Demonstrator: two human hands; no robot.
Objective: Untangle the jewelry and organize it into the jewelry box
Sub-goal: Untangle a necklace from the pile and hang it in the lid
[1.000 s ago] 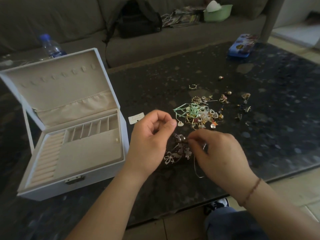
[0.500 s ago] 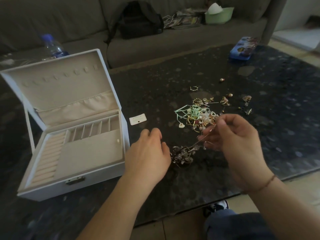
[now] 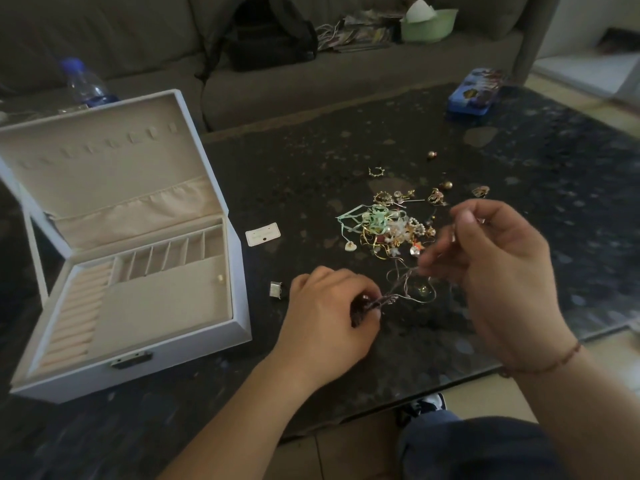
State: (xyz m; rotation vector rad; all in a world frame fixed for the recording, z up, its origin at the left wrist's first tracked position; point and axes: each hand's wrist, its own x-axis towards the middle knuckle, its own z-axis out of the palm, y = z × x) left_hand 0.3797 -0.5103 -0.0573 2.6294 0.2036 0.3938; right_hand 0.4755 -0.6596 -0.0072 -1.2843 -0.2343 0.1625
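1. Where the dark, speckled, glossy table (image 3: 519, 161) ends, a grey-brown fabric sofa (image 3: 104, 36) runs behind it, carrying a black bag (image 3: 273, 39), a pale green bowl (image 3: 429, 26) and a clear bottle (image 3: 85, 83) with a blue cap.
2. On the table's left stands the white jewelry box (image 3: 239, 327), lid up, lined in beige velvet-like cloth with ring rolls and small slots; one tiny gold piece (image 3: 220, 278) lies inside.
3. Right of the box lies the tangled jewelry pile (image 3: 388, 230): gold wire, pearls, mint ribbon, with loose earrings scattered beyond.
4. Curled down on the table, the left hand (image 3: 329, 327) grips a dark cluster of a thin silvery chain (image 3: 405, 289).
5. Raised, the right hand (image 3: 495, 268) pinches the chain's other strands; its fingertips are blurred.
6. A blue tin (image 3: 474, 95) sits at the far edge.
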